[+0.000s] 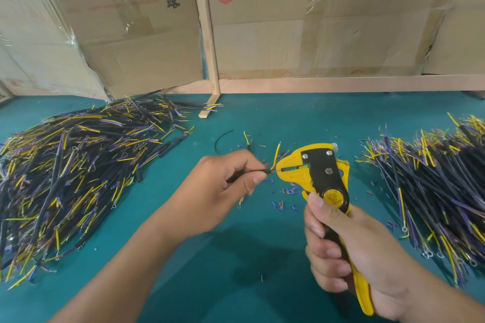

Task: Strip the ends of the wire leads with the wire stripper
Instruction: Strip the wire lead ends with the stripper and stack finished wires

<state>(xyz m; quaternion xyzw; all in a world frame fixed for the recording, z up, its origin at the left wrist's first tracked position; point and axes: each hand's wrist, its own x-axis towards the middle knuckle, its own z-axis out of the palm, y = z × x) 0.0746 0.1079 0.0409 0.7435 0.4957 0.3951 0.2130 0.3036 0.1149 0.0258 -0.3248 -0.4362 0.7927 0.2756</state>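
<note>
The left hand [225, 178] pinches a black lead [263, 171] between thumb and forefinger just left of the stripper [319, 173], with 1 thin core reaching into the stripper's nose and a yellow core [276, 156] bent upward beside it. The right hand [349, 252] grips the stripper's yellow-and-black handles from below, fingers curled round them, holding the tool upright above the green table [236, 270]. 2 piles of leads lie on the table, the left pile [70, 170] beyond the left hand and the right pile [435, 178] to the right of the stripper, with insulation scraps [280, 199] scattered under the tool's head.
</note>
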